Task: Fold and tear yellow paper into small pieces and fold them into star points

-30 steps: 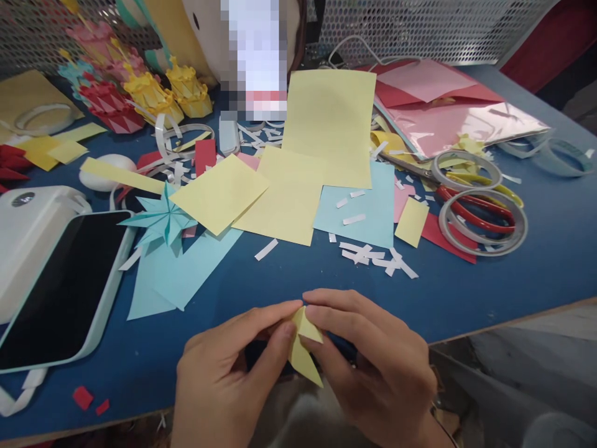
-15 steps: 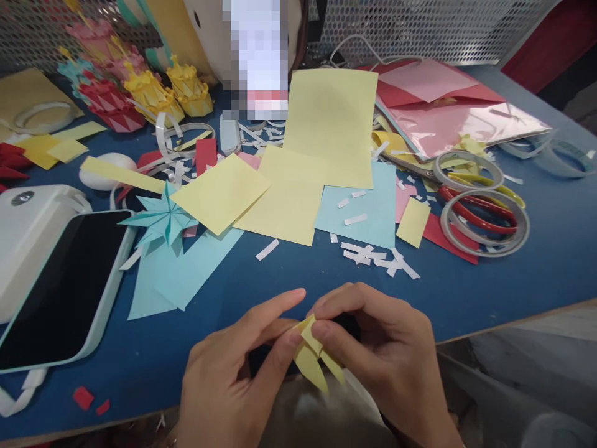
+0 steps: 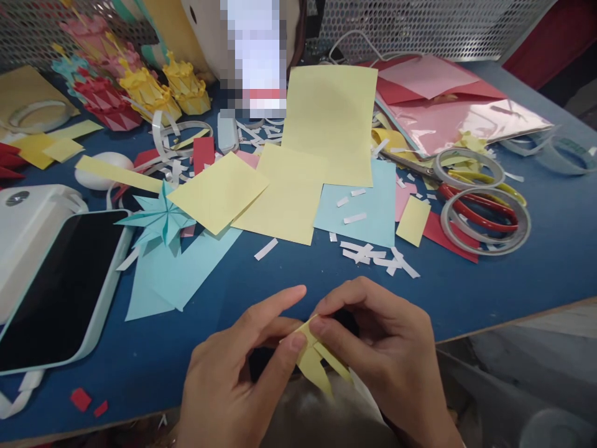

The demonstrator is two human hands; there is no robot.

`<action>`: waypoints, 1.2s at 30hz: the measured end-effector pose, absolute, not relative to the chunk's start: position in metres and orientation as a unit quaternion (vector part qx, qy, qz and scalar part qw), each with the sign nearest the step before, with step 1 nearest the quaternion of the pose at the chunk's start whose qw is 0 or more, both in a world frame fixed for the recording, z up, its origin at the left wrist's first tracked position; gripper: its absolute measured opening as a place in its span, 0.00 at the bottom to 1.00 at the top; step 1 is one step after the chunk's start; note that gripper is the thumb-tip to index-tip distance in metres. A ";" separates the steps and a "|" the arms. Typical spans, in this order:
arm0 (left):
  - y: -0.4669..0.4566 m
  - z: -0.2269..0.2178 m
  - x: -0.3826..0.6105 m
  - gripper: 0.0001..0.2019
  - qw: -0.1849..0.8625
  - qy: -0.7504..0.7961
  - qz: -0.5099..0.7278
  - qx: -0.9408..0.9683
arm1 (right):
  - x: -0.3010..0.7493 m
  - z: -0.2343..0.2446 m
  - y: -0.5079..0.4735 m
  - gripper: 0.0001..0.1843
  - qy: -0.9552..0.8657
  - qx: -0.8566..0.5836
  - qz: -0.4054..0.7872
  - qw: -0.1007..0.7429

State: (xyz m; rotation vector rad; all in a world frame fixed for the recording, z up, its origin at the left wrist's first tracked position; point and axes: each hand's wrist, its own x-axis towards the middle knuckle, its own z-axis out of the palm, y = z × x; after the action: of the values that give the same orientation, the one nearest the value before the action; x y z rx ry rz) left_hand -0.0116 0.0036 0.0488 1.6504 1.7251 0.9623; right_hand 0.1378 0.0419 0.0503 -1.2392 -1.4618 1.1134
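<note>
A small folded yellow paper piece (image 3: 315, 367) is pinched between my two hands, just over the front edge of the blue table (image 3: 209, 373). Two pointed flaps hang down from it. My left hand (image 3: 247, 361) grips its left side with the thumb on top, the index finger stretched out above. On the right side, my right hand (image 3: 377, 348) pinches the upper corner between thumb and index finger. My fingers cover part of the folds. Beyond the hands lie white paper strips (image 3: 364, 252) and a light blue sheet (image 3: 359, 211).
Yellow sheets (image 3: 331, 124) lie mid-table. Left are a phone (image 3: 60, 286), a white device (image 3: 28, 230) and a blue paper star (image 3: 165, 214). Right are tape rolls (image 3: 525, 224) and red-handled scissors (image 3: 480, 208). Folded paper cakes (image 3: 144, 93) stand at the back left.
The top flap of the yellow paper piece is now pressed flatter under my thumbs, and its hanging points have shifted slightly right. Both hands keep their hold.
</note>
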 end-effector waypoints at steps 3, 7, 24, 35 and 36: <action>0.004 0.048 -0.008 0.14 0.284 0.649 0.380 0.594 | 0.137 0.050 0.044 0.09 -0.597 -0.490 0.459 0.440; 0.004 0.049 -0.006 0.12 0.264 0.673 0.389 0.571 | 0.140 0.049 0.043 0.09 -0.583 -0.467 0.500 0.439; 0.004 0.046 -0.005 0.13 0.184 0.711 0.387 0.557 | 0.145 0.049 0.038 0.17 -0.712 -0.418 0.454 0.336; 0.010 0.055 -0.005 0.04 0.304 0.692 0.394 0.523 | 0.143 0.043 0.037 0.11 -0.640 -0.461 0.458 0.411; 0.010 0.055 -0.005 0.04 0.312 0.686 0.398 0.523 | 0.143 0.043 0.037 0.10 -0.633 -0.457 0.465 0.416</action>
State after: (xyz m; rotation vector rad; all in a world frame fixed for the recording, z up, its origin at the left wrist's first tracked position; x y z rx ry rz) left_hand -0.0054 0.0097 0.0551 1.3786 1.8106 1.0497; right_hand 0.1431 0.0369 0.0435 -1.1484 -1.5900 1.1680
